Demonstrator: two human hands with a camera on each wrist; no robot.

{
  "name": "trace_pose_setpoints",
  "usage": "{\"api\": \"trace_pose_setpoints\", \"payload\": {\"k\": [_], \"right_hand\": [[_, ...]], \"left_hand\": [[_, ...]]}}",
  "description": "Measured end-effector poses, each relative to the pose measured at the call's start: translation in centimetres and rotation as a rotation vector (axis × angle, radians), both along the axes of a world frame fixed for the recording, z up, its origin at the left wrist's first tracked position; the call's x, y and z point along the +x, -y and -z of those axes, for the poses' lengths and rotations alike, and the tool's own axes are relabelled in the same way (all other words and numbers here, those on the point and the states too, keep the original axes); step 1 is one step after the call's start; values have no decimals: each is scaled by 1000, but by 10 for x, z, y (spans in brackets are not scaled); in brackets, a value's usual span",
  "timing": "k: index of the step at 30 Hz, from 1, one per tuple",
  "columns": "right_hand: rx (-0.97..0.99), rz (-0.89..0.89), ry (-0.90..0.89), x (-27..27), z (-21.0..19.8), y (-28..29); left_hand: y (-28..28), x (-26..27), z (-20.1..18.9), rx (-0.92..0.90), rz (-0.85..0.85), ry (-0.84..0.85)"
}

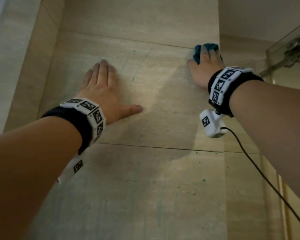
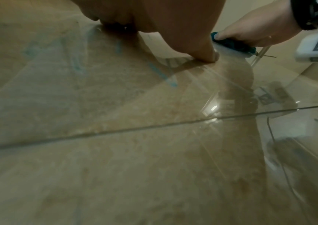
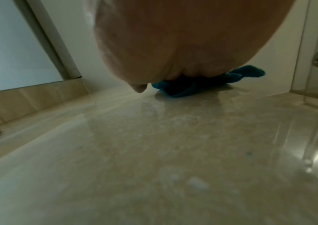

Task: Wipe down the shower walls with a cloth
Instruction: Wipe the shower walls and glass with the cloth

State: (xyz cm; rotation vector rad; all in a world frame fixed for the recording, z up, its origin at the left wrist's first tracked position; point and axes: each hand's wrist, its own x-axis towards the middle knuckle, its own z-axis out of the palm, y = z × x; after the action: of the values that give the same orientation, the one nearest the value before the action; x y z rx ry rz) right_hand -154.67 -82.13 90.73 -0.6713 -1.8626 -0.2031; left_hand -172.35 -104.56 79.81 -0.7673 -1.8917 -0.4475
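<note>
The wiping is under way, and much looks left to do. The right hand (image 1: 204, 70) presses a bunched teal cloth (image 1: 200, 51) against the wall (image 1: 163, 104), far right, just under a tile joint and at the wall's right edge. Its fingers lie over the cloth and seem to curl round it, with the thumb beside it on the tile; how firm the hold is I cannot tell. The left hand (image 1: 104, 90) lies flat on the wall, fingers straight and spread, holding nothing, well apart from the cloth to the left.

Teal streaks (image 1: 137, 66) run down the tile between the two hands, and teal specks (image 1: 203, 180) dot the lower tile near the right edge. By these marks I judge that the middle and the lower part are not yet wiped clean. The patch below the cloth looks smooth and glossy in the right wrist view, perhaps already done.

The wall is large beige stone tiles with thin dark joints, shiny enough to mirror the arms. A side wall (image 1: 42, 58) meets it at the left corner. To the right stand a glass panel (image 1: 287, 40) and a metal fitting (image 1: 294, 49). The light is dim.
</note>
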Motion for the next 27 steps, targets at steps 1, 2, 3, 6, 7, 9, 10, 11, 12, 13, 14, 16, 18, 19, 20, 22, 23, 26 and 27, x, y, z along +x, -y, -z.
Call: {"api": "trace_pose_setpoints", "payload": {"k": [1, 2, 3, 6, 7, 9, 10, 11, 12, 13, 14, 16, 18, 19, 20, 22, 23, 26, 27], "right_hand": [[-18, 9, -20, -2, 0, 2], [-40, 22, -37, -5, 0, 6], [-64, 35, -50, -8, 1, 10], [-57, 32, -35, -21, -1, 24], [-18, 18, -13, -26, -2, 29], [64, -21, 49, -38, -3, 42], [98, -42, 85, -45, -2, 49], [125, -63, 122, -51, -1, 56], [151, -83, 156, -57, 2, 63], [177, -103, 185, -61, 5, 70], [203, -118, 209, -65, 10, 76], [247, -141, 236, -70, 24, 83], [293, -171, 235, -70, 40, 85], [319, -190, 234, -68, 47, 83], [342, -213, 236, -64, 53, 81], [340, -273, 235, -49, 64, 73], [309, -306, 203, -38, 69, 70], [203, -327, 24, -2, 77, 56], [161, -305, -35, 9, 77, 52]], "left_hand": [[0, -1, 0, 0, 1, -2], [0, -1, 0, -2, 3, -3], [0, -1, -1, -6, 6, -4], [1, -3, 0, -6, 9, -11], [1, -3, 0, -4, 10, -14], [0, -2, 0, 9, 10, -24], [0, -2, 1, 16, 8, -29], [-1, -1, 1, 19, 4, -30], [-1, -1, 2, 18, 2, -28], [-1, -1, 2, 15, -1, -26], [-1, 0, 1, 11, -3, -21], [1, 1, 0, 6, -8, -11], [2, 1, -2, -7, -14, -3], [2, 1, -3, -18, -18, -1], [4, 1, -4, -30, -23, 0], [9, 2, -6, -56, -35, 3], [11, 2, -7, -71, -40, 5], [17, 5, -10, -122, -61, 7], [18, 6, -11, -133, -72, 9]]}}
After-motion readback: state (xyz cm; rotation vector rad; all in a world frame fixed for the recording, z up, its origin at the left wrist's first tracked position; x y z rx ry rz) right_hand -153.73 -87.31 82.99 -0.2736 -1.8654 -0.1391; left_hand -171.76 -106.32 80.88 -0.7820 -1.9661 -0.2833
